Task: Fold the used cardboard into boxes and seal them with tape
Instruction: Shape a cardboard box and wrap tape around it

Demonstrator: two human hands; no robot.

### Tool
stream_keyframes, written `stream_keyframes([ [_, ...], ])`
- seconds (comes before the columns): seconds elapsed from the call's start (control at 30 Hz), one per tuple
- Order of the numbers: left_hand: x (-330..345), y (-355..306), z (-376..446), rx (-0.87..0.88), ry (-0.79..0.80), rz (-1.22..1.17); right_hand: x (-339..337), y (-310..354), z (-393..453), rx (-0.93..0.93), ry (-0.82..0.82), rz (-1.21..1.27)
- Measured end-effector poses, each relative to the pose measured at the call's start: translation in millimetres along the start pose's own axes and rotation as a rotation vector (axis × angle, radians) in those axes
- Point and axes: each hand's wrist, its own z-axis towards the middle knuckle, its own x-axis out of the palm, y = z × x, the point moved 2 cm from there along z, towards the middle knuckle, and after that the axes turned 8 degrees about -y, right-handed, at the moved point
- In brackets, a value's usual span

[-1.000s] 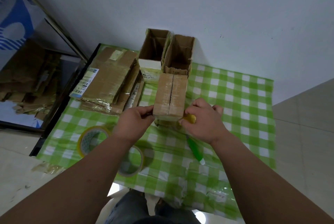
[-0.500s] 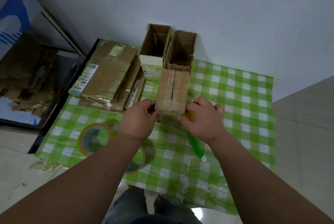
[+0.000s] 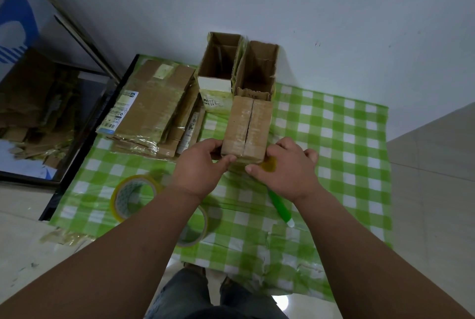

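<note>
A small brown cardboard box with its two top flaps shut along a centre seam (image 3: 248, 128) stands on the green-and-white checked tablecloth (image 3: 334, 138), a little above the middle of the view. The person's left hand (image 3: 199, 167) grips its near left corner from seven o'clock, fingers curled round the side and the thumb pressed along the near bottom edge. The right hand (image 3: 288, 167) holds the near right corner from five o'clock, fingers curled against the box's side and thumb stretched toward the near edge; a yellow-green translucent piece (image 3: 268, 164), perhaps tape, lies against that thumb, though what it is cannot be told.

At twelve o'clock from the held box, touching the white wall, stand two open-topped cardboard boxes: one with a white front panel (image 3: 218, 71) on the left and a plain brown one (image 3: 258, 71) on the right, side by side. At ten o'clock lies a stack of flattened brown cardboard with a printed label (image 3: 151, 107). At seven o'clock lies a roll of clear tape with a yellowish rim (image 3: 135, 196), and a second roll (image 3: 198, 226) sits partly hidden under the left forearm. A green-handled cutter with a white tip (image 3: 281, 208) pokes out beneath the right wrist at five o'clock.
</note>
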Motion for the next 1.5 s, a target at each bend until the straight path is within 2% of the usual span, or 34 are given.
stream_keyframes([
  [0.17, 0.5, 2.4, 3.6, 0.072, 0.004, 0.064, 3.5, -1.2, -2.6, 0.056, -0.031, 0.003],
  [0.37, -1.0, 6.8, 7.1, 0.148, 0.037, 0.136, 0.9, 2.0, -2.9, 0.032, -0.01, 0.017],
  [0.53, 2.4, 6.9, 6.9, 0.158, -0.004, 0.122, 4.6, 2.5, -1.3, 0.045, -0.033, 0.003],
  [0.83, -1.0, 8.8, 11.8, 0.166, 0.046, 0.107, 6.4, -0.8, 1.2, 0.033, -0.009, 0.002],
  [1.17, 4.0, 6.3, 13.4, 0.108, 0.011, 0.141, 12.3, 9.1, -0.1, 0.046, -0.113, -0.098],
  [1.33, 4.2, 7.0, 14.7, 0.095, 0.041, 0.172, 8.8, 3.7, 3.4, 0.007, -0.021, -0.052],
  [1.5, 3.5, 5.9, 17.0, 0.119, 0.058, 0.197, 7.2, 5.9, 2.6, 0.001, -0.04, -0.07],
])
